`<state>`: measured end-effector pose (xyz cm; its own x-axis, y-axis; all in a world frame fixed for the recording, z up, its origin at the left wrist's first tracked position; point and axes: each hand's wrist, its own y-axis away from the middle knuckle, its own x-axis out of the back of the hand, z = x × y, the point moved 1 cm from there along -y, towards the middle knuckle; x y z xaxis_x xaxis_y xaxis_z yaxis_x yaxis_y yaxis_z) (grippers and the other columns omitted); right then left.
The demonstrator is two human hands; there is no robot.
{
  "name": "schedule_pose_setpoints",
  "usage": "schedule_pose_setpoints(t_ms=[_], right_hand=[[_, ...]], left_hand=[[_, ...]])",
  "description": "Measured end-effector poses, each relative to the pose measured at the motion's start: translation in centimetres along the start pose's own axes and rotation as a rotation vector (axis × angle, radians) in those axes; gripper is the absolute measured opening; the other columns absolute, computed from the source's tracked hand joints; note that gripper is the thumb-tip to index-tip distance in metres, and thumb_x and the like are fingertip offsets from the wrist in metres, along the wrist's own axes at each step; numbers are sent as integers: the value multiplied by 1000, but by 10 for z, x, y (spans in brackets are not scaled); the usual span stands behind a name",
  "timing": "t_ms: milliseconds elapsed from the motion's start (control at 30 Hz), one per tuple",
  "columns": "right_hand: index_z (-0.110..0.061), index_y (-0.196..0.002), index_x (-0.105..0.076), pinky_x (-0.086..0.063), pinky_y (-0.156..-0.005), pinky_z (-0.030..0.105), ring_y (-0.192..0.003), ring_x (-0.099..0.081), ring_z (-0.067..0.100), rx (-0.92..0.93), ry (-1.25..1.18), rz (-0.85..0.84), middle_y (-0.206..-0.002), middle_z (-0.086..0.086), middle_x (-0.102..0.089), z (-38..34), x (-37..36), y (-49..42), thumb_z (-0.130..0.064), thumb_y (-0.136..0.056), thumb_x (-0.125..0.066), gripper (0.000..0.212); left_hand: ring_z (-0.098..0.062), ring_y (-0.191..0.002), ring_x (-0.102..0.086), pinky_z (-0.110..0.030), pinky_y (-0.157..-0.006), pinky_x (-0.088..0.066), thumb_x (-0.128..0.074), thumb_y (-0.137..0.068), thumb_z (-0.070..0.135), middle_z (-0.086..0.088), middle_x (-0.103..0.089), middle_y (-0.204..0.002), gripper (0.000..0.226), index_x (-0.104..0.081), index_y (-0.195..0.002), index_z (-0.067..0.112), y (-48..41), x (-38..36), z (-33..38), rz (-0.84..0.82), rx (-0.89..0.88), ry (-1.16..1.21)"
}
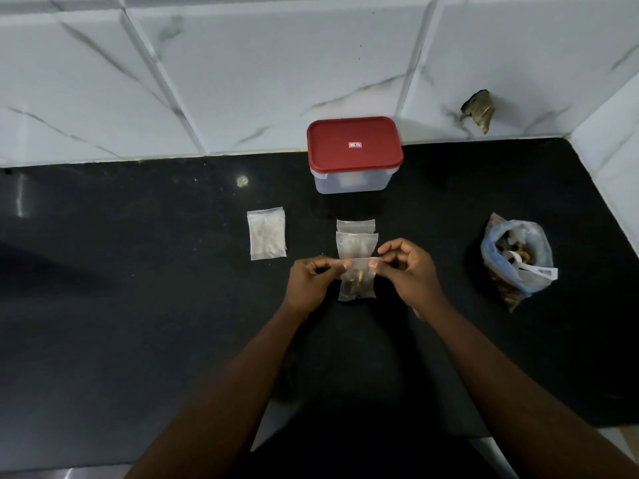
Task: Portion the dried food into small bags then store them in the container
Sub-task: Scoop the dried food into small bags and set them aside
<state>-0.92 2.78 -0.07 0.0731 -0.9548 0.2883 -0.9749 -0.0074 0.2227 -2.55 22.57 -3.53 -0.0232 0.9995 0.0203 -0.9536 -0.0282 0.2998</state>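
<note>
A small clear bag (pixel 357 283) with dried food inside is held over the black counter. My left hand (pixel 311 278) pinches its top strip at the left end, and my right hand (pixel 408 267) pinches the same strip at the right end. Just beyond it lie two filled small bags (pixel 356 238), overlapping. A stack of unfilled small bags (pixel 267 233) lies to the left. The clear container (pixel 352 181) with a red lid (pixel 354 143) on it stands at the back. A large plastic bag of dried food (pixel 517 257) sits open at the right, with a white scoop (pixel 534 271) sticking out.
The black counter (pixel 138 288) ends at a white marble-tiled wall (pixel 242 70) behind and at the right. A dark, damaged patch (pixel 479 110) marks the wall at the back right. The counter's front edge runs near my arms.
</note>
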Motion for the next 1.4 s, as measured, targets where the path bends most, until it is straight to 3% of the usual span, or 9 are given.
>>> schedule_pose_setpoints(t_ms=[300, 500, 567, 733, 900, 1033, 1100, 1167, 1400], right_hand=[[-21, -100, -72, -54, -75, 20, -82, -73, 7, -43, 37, 65, -85, -4, -77, 1, -6, -7, -12, -80, -83, 25], [-23, -100, -75, -62, -83, 36, -85, -74, 10, -72, 38, 64, -87, -5, -77, 3, -7, -6, -13, -82, -82, 21], [-23, -101, -75, -62, -84, 35, -87, -73, 8, -69, 52, 57, -89, -5, -77, 1, -7, -5, -14, -83, -81, 21], [-21, -101, -73, -52, -75, 10, -88, -67, 1, 74, 181, 108, -96, -10, -72, -14, -10, 0, -12, -84, -78, 20], [-24, -96, -73, -46, -77, 16, -89, -58, 4, 350, 408, 67, -96, -16, -66, -40, -27, -5, -13, -84, -74, 17], [-20, -102, -75, -48, -77, 10, -86, -61, 0, 388, 413, -68, -98, -9, -68, -61, -55, -21, -14, -89, -73, 15], [-15, -105, -76, -49, -76, 8, -82, -63, -1, 359, 418, -134, -97, -5, -71, -68, -72, -34, -12, -89, -74, 16], [-13, -107, -75, -48, -75, 7, -81, -64, -1, 281, 421, -181, -96, -2, -73, -72, -88, -47, -12, -88, -75, 18], [-12, -113, -75, -54, -93, 27, -102, -70, 16, 12, 442, -208, -110, 5, -75, -66, -133, -89, -19, -88, -78, 27]], left_hand=[[-17, -96, -76, -28, -84, -61, -81, -88, 21, 0, -81, -102, 21, -81, -107, 11, -8, 3, 2, 57, 116, 72], [-15, -89, -76, -24, -77, -59, -78, -90, 13, -5, -81, -97, 16, -79, -106, 10, -10, 12, 4, 57, 142, 74], [-14, -87, -76, -23, -76, -60, -78, -90, 12, -4, -81, -95, 14, -79, -104, 10, -7, 12, 7, 60, 123, 56], [-9, -93, -76, -22, -78, -60, -78, -91, 16, 3, -80, -97, 13, -77, -103, 21, -4, 16, 19, 91, 59, -14], [9, -86, -68, -9, -74, -53, -73, -95, 20, 17, -73, -94, 13, -75, -106, 24, -12, 40, 35, 276, -1, -265], [-6, -101, -66, -19, -82, -55, -79, -90, 28, 6, -67, -113, 28, -73, -115, 19, -28, 67, 40, 454, -10, -433], [-11, -112, -59, -13, -78, -46, -80, -88, 31, 1, -59, -125, 38, -68, -121, 18, -35, 75, 41, 495, 4, -525], [-15, -121, -56, -19, -84, -42, -79, -89, 30, -2, -55, -133, 44, -65, -128, 17, -41, 83, 40, 524, 29, -564], [-18, -126, -54, -24, -88, -40, -75, -90, 20, -6, -50, -139, 54, -57, -139, 10, -54, 99, 33, 555, 169, -546]])
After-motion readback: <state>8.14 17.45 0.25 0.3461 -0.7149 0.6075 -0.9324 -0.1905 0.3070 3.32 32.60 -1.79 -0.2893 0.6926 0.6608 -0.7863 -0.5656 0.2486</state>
